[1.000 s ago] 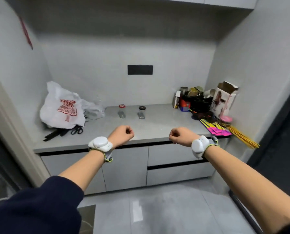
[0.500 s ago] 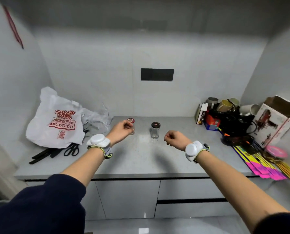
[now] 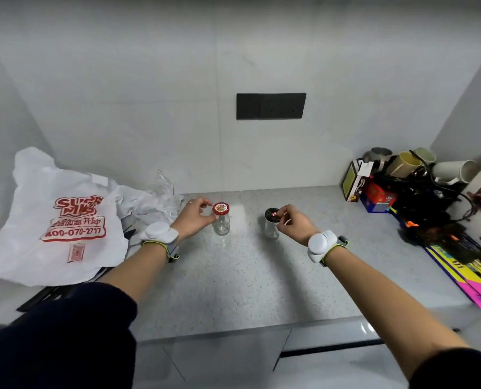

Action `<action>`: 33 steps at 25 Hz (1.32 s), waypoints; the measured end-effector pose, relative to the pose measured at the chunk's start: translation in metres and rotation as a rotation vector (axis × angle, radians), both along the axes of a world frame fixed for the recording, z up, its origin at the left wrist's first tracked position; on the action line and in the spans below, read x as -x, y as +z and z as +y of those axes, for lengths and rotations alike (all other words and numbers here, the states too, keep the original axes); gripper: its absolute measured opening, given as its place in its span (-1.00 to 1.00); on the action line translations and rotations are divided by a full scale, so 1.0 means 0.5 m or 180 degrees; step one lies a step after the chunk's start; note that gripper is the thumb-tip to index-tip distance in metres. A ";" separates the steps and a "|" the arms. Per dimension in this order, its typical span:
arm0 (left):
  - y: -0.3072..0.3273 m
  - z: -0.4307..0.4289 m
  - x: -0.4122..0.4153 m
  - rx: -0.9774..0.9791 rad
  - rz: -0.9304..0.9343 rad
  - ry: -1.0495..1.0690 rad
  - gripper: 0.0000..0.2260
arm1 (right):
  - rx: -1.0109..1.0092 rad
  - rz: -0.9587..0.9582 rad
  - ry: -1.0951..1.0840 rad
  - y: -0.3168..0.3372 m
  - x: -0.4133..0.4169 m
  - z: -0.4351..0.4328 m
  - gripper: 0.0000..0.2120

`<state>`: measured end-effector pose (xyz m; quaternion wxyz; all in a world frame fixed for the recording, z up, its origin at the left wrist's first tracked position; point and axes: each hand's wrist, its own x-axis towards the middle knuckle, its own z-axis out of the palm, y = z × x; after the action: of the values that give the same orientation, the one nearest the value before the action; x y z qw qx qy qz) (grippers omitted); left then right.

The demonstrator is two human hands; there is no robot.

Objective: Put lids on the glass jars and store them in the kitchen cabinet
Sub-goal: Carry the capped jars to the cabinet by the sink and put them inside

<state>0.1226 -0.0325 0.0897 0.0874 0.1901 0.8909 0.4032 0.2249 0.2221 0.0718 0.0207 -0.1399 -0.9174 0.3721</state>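
Countertop (image 3: 233, 290) jars' lids now pinched by both hands.

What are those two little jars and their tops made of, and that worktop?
Both jars look like clear glass: the worktop shows through them. The red lid and the black lid look like printed, glossy metal, possibly plastic. The worktop looks like speckled grey stone or composite, fairly matte.

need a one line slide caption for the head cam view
Left hand at the red lid, right hand at the black lid, two glass jars on a countertop.
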 end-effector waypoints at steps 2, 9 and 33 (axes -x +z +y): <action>-0.017 0.005 0.040 0.0001 -0.0052 -0.0032 -0.52 | 0.0096 -0.0023 -0.0087 -0.025 0.031 0.011 -0.58; -0.169 0.108 0.211 -0.0065 -0.0568 0.0499 -0.20 | 0.0465 -0.0371 -0.0556 -0.161 0.188 0.088 -0.07; -0.282 0.255 0.284 -0.1194 -0.2325 0.0230 -0.42 | 0.2666 -0.0177 -0.0895 -0.225 0.200 0.177 -0.75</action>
<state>-0.0193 0.0950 -0.0515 0.3475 0.0158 0.7185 0.6024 0.1248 0.3107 -0.0407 -0.0120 -0.2695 -0.6597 0.7014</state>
